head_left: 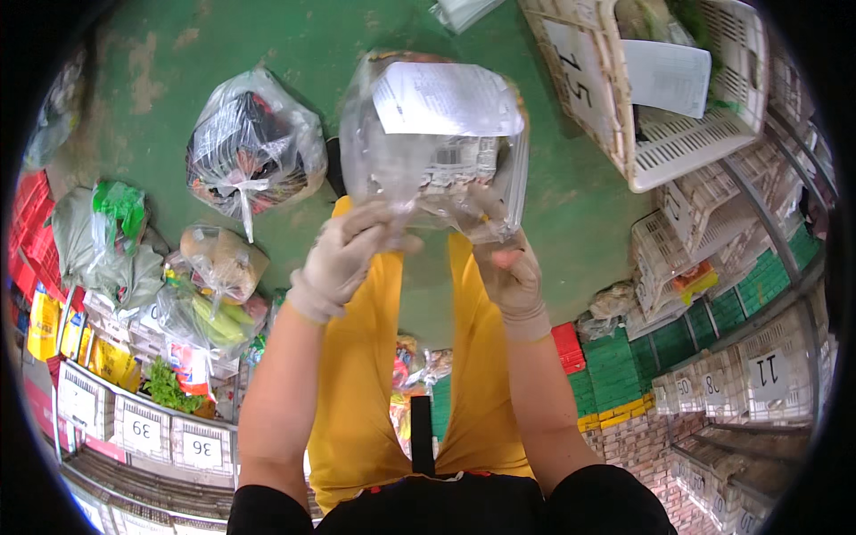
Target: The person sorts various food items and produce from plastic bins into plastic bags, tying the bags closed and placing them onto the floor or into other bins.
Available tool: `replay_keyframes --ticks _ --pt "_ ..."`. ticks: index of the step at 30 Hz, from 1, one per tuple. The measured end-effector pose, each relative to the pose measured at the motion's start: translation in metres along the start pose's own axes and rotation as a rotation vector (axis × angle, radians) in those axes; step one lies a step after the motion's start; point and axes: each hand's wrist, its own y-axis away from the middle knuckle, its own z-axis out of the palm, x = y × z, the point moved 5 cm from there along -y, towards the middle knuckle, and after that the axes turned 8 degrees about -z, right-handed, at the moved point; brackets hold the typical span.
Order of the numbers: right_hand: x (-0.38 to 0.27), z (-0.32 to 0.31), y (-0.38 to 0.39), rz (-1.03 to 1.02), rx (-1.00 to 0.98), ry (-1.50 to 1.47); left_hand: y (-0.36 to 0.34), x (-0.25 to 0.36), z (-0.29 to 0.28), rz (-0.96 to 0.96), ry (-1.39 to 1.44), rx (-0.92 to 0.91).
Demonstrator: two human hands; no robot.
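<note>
Both my hands wear pale thin gloves, and they are at the near edge of a clear plastic bag (370, 165). The fingers of my left hand (341, 254) are closed on the bag's gathered plastic. My right hand (514, 276) grips the bag's near right edge, with a bare pinkish fingertip showing. Inside the bag are packages with printed wrapping, blurred through the film. A white printed paper slip (437, 98) lies on the far part of the bag. Just left of it, a tied clear bag (254, 147) with dark contents rests on the green floor.
A white plastic crate (615, 134) with greens and a paper stands at the far right. White numbered crates (758, 374) fill racks on the right. At left are bagged vegetables (214, 316), a grey-green bag (98, 250), a red crate (36, 232) and more numbered crates (143, 428).
</note>
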Motion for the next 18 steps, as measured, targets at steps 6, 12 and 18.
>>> replay_keyframes --ticks 6,12,18 --pt "0.022 0.006 -0.04 0.004 -0.077 0.007 -0.033 0.0 0.025 0.058 -0.605 0.095" --pt "0.015 -0.02 -0.056 -0.375 -0.602 1.07 -0.051 0.013 0.004 0.079 -1.03 0.32" --pt "0.009 -0.061 -0.075 -0.617 -0.419 1.375 -0.107 -0.014 -0.082 -0.079 -0.477 0.424"
